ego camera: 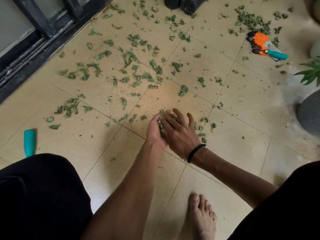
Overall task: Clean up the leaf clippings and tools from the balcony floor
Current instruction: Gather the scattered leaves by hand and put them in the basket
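Green leaf clippings (135, 66) lie scattered over the beige tiled balcony floor (233, 118), thickest toward the far side. My left hand (155, 131) is cupped low over the tiles with a bunch of clippings in its palm. Pressed against it from the right is my right hand (180, 132), fingers spread over the same bunch; a black band circles that wrist. A cluster of garden tools (263, 45) with orange, black and teal handles rests at the far right. One teal tool handle (29, 142) pokes out by my left knee.
A black sliding-door frame (39, 40) runs along the left. Black pots (187, 4) stand at the far edge, a grey pot (310, 116) and a green plant (310, 71) at the right. My bare foot (201, 217) and black-clad knees fill the near floor.
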A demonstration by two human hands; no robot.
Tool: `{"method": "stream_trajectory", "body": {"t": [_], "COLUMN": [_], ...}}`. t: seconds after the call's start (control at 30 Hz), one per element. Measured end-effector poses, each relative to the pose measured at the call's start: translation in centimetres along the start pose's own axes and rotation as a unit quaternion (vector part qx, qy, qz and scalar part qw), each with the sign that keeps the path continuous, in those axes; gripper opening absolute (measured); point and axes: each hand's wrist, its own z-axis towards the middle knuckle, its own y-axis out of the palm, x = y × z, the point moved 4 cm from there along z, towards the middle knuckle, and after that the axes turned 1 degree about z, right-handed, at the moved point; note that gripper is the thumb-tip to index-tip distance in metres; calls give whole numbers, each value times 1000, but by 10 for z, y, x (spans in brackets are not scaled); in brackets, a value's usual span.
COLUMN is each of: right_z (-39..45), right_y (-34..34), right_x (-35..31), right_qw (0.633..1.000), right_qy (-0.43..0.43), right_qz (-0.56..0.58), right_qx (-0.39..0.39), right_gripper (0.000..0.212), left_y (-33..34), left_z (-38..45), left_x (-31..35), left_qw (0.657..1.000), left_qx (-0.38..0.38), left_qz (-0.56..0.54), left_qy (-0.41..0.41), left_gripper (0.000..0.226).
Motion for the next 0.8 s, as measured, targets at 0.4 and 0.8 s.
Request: {"method": "stream_trajectory", "body": {"t": [0.4, 0.8], "right_z": [-17, -77], "right_y": [-12, 77], "right_x": [87, 101], "right_qw": [926, 973], "right_qy": [169, 59], "right_qz": [333, 169], "right_qx": [52, -145], "right_gripper": [35, 92], "left_y": [5, -12], "left_z": [3, 20], "left_x": [-15, -6], "left_qw": [996, 999], "left_qx": [37, -22], "left_qz": [79, 25], "left_qy": [-3, 8], "left_gripper": [34, 24]}}
